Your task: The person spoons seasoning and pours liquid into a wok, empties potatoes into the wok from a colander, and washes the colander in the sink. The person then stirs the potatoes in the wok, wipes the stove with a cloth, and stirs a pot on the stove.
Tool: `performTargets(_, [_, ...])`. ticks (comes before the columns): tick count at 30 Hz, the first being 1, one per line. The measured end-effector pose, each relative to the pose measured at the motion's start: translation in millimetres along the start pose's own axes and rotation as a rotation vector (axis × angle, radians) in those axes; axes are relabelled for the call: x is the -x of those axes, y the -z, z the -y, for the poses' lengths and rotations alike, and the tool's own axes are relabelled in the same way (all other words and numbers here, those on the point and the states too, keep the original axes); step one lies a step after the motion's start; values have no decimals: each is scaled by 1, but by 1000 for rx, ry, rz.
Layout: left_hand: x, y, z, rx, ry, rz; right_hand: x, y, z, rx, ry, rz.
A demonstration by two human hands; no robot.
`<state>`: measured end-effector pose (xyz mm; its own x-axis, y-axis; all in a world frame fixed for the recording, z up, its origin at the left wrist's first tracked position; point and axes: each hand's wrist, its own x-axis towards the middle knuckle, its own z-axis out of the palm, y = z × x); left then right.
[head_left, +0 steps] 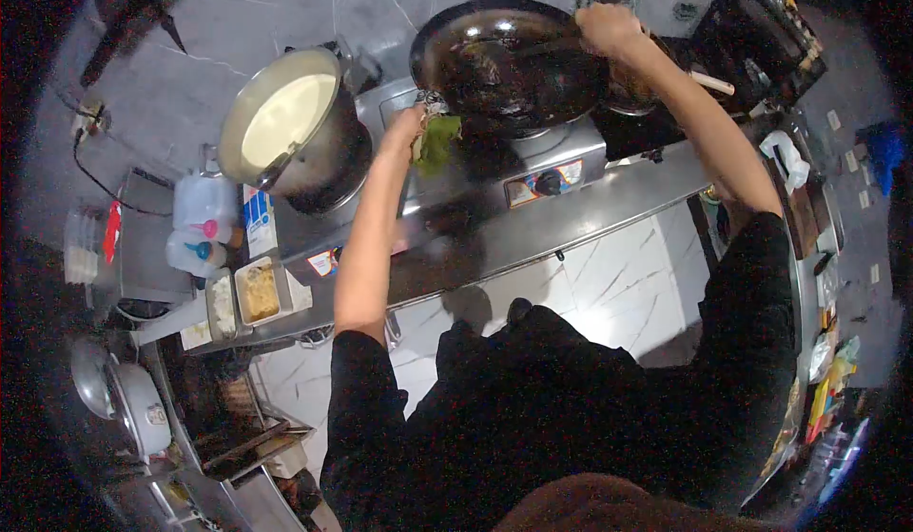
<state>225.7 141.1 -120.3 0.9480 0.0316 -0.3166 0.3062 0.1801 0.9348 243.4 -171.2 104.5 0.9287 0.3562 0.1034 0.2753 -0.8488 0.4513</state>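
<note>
A large dark wok (556,90) is tilted over the stove, with dark, shiny patches on its inner surface. At its left rim, my left hand (409,125) is closed on a green cloth (437,144), which hangs below the fingers. Whether a wok handle lies inside the cloth is hidden. My right hand (609,30) is closed at the wok's upper right rim. From it a dark long-handled tool (547,49) seems to run into the wok; its working end is too dark to make out.
A big metal pot (319,156) of pale creamy liquid stands left of the wok. Plastic jugs (204,199) and trays of pale and yellow food (262,290) are further left. Below the stove knob (549,183) runs the metal counter edge. A pan (630,90) sits right of the wok.
</note>
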Motion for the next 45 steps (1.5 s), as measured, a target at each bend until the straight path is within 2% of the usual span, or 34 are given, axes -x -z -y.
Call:
performTargets(1, [11,-5,-6,-2,19,-9,12,-2,-5,75,157,-228])
performTargets(3, [44,-18,-28,-4,50,-28,56,26,0,125,166,-240])
performTargets(5, [34,-14,-23,27,37,12,104,52,3,104,135,-226])
performTargets(7, [32,-13,-22,12,36,23,141,66,8,154,106,-80])
performTargets(10, [35,-15,-28,-41,36,11,163,48,32,217,128,11])
performTargets(14, [43,-17,-28,-53,8,-20,107,-44,52,-97,148,-129])
performTargets(17, [34,-16,-26,-92,2,-73,101,-27,55,-91,73,-20])
performTargets(21, [20,-13,-18,-95,-27,-194,138,-7,36,-117,-8,48])
performTargets(23, [4,-4,-7,-58,-25,-108,141,-9,21,-122,-31,61])
performTargets(26, [-3,-3,-3,-12,17,-51,98,-44,29,-231,-150,26])
performTargets(29, [3,-6,-5,-26,19,-85,68,-49,56,-336,-147,105])
performTargets(33, [8,-8,-6,14,-67,-69,107,-19,42,-386,-109,103])
performTargets(36, [-15,2,5,-33,47,-65,96,-36,18,-258,-175,65])
performTargets(39, [10,-7,-7,141,31,27,72,-49,40,-295,-150,30])
performTargets(42, [20,-13,-15,26,-55,-88,87,-40,50,-358,-99,-20])
performTargets(45, [33,-19,-20,193,7,-46,89,-5,16,-173,-82,15])
